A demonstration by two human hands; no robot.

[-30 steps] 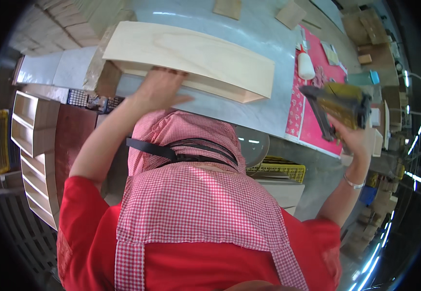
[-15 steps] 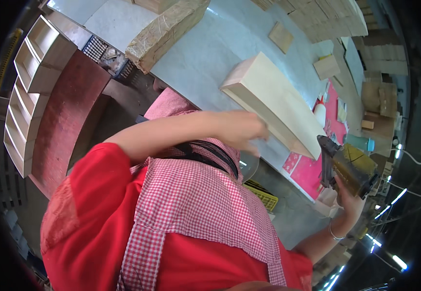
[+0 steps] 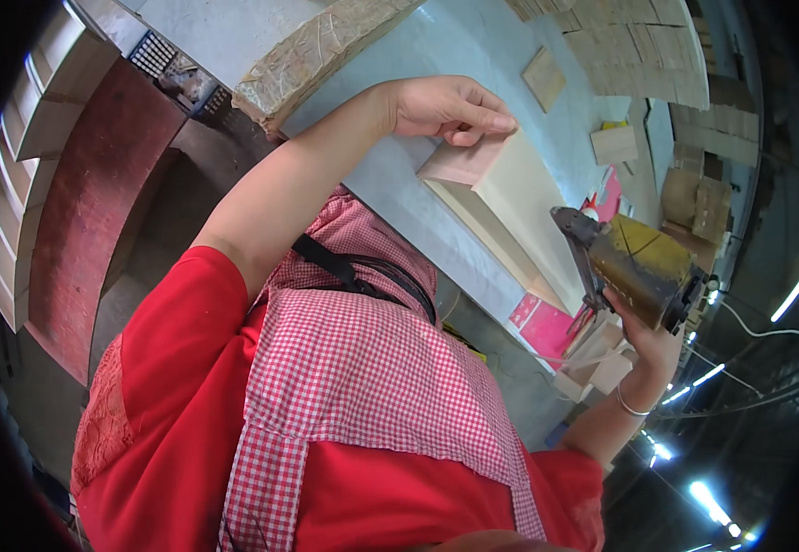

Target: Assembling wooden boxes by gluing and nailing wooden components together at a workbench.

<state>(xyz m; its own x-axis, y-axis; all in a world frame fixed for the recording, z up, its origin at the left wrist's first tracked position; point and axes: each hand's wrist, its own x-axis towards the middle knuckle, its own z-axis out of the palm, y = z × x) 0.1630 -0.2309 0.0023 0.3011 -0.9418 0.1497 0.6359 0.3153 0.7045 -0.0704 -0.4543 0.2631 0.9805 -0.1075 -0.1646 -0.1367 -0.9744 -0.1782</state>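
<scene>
A: so what's each grip up to here?

B: right grip (image 3: pixel 650 345) is wrapped round a nail gun (image 3: pixel 643 262), fingers closed on it. left grip (image 3: pixel 445 109) is half curled at the upper corner of a wooden box (image 3: pixel 533 216). can't tell if it's pinching the edge or just resting there.

A: can you read anything on the gun?

B: nah, too scuffed and small. body's a worn mustard-yellow cylinder with dark ends. its nose overlaps the box's right end from this angle, can't say if they touch.

A: and the box?

B: long, thin-walled, smooth pale wood, open side facing the wearer, lying on the blue-grey tabletop (image 3: pixel 473 46). pink sheet (image 3: pixel 547 333) by its right end.

A: arms?

B: left forearm (image 3: pixel 303 175) angles up and rightward, wrist bent. right one's out to the side, silvery bracelet (image 3: pixel 632 405) on it. further out: a wood square (image 3: pixel 543 79), stacked boards (image 3: pixel 639 55), and a red-brown panel (image 3: pixel 105 202) off left.
</scene>
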